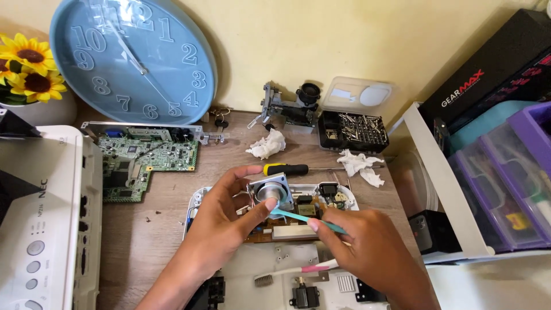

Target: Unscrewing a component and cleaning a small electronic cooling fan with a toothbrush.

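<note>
My left hand (227, 221) holds a small square metal part with a round silver centre (270, 190) above an opened white device casing (198, 201). My right hand (367, 252) grips a thin teal stick (298, 218) whose tip touches the lower edge of the metal part. A white and pink toothbrush (298, 271) lies under my right hand on the white casing panel (252, 264). Inside the casing sits a brown circuit board (287, 232) with small components.
A yellow and black screwdriver (287, 169) lies behind the casing. A green circuit board (143, 161), a blue wall clock (132, 57), a white projector (40, 218), a bit case (351, 129), crumpled tissues (267, 144) and storage drawers (505, 183) surround the wooden table (143, 241).
</note>
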